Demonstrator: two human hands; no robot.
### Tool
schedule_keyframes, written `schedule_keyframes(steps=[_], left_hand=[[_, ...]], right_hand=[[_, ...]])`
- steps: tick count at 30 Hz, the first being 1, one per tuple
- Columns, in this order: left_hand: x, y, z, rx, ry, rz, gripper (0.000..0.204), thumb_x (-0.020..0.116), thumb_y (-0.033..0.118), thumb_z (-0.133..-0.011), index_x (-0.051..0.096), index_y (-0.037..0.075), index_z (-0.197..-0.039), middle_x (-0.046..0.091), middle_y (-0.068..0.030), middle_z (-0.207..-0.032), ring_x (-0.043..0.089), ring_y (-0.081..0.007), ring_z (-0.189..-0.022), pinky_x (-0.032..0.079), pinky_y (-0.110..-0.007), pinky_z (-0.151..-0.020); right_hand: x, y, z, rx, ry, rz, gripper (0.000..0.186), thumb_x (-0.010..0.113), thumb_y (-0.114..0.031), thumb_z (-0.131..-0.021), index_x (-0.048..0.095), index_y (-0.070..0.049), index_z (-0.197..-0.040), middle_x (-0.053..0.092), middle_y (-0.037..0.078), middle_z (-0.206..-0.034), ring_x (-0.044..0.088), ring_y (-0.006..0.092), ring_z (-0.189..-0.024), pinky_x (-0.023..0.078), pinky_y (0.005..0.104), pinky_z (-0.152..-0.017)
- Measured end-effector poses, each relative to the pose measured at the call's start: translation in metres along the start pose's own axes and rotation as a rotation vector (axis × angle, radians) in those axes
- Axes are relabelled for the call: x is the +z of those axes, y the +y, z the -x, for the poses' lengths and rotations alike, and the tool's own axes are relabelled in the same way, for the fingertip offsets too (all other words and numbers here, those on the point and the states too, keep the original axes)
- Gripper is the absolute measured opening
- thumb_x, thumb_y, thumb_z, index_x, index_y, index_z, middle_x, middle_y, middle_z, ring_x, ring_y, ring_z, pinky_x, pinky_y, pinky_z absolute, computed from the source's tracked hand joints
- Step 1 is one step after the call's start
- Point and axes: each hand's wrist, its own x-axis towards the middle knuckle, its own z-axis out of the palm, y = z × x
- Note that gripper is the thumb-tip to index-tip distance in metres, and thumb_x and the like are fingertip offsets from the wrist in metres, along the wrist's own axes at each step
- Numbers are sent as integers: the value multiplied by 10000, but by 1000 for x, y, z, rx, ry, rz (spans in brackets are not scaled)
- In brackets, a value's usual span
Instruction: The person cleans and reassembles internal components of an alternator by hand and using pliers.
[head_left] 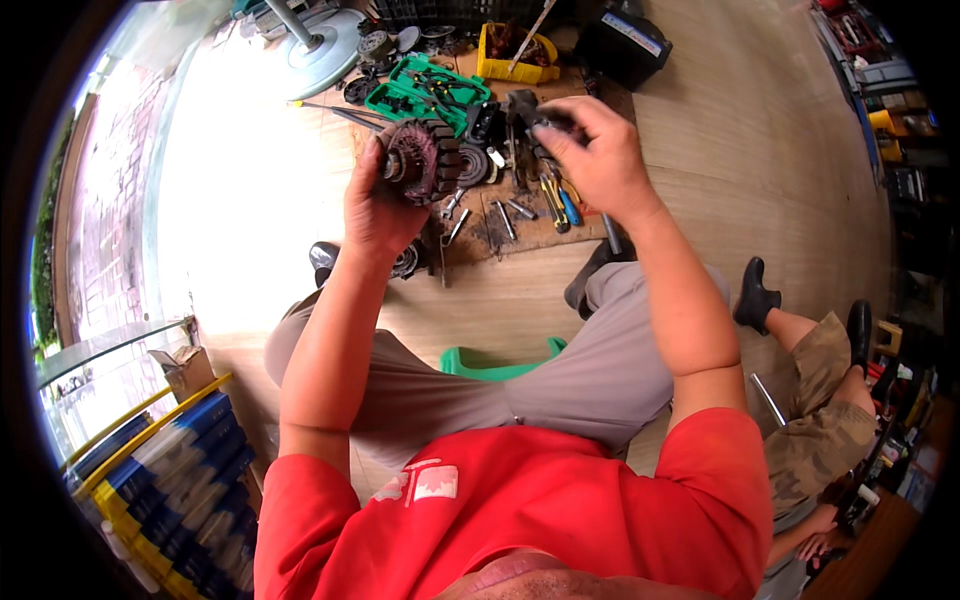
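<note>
My left hand (385,215) is closed around a dark, round motor rotor (438,165), raised above the work board. The rotor has slotted blocks along its rim, a reddish-brown face and a stub shaft at its centre. To the right of it, my right hand (607,160) has its thumb and fingers brought together on a small black part (568,128), which is smeared by motion. A dark metal piece (522,105) shows just left of those fingertips. Whether it joins the black part, I cannot tell. The two hands are apart.
A greasy board (470,245) on the floor bears a green tool case (415,85), a coiled dark ring (472,165), a blue-handled tool (569,208) and several sockets. Behind are a yellow tray (545,72) and a black battery (625,48). Another person's boot (757,292) is at right.
</note>
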Motion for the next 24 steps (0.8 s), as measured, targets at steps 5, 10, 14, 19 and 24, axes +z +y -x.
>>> schedule_keyframes(steps=[5,10,14,19,24], left_hand=[[2,-17,0,-26,-48,-124,546,581,445,-908,486,62,-1286,569,-116,-1247,544,-271,-1158,416,-464,-1030],[6,-24,-3,0,-110,-214,586,634,411,-873,451,50,-1296,560,-124,-1235,549,-266,-1142,440,-435,-1005],[9,-23,-3,-1,-124,-212,567,629,374,-875,438,52,-1300,559,-123,-1229,555,-263,-1131,448,-428,-994],[7,-18,-3,-57,-133,-118,563,601,392,-882,444,63,-1311,570,-133,-1222,564,-274,-1114,449,-427,-986],[2,-15,-1,-177,-196,10,613,583,487,-879,457,92,-1330,585,-138,-1217,577,-279,-1075,473,-402,-893]], right_hand=[[26,-13,12,-318,-125,194,331,663,-123,-797,616,27,-1088,666,177,-973,622,331,-948,461,403,-917],[32,-6,17,-173,-244,91,166,596,-62,-791,615,-5,-946,640,169,-856,618,356,-855,495,427,-739],[26,-5,17,-229,-279,135,58,586,-66,-802,597,-37,-851,612,139,-769,617,342,-794,496,417,-655],[25,-13,14,-335,-173,190,45,589,-76,-804,611,-47,-829,613,115,-753,619,325,-754,498,413,-642],[26,-15,11,-305,-247,71,73,605,-107,-825,632,-45,-852,628,132,-770,621,337,-756,498,411,-649]])
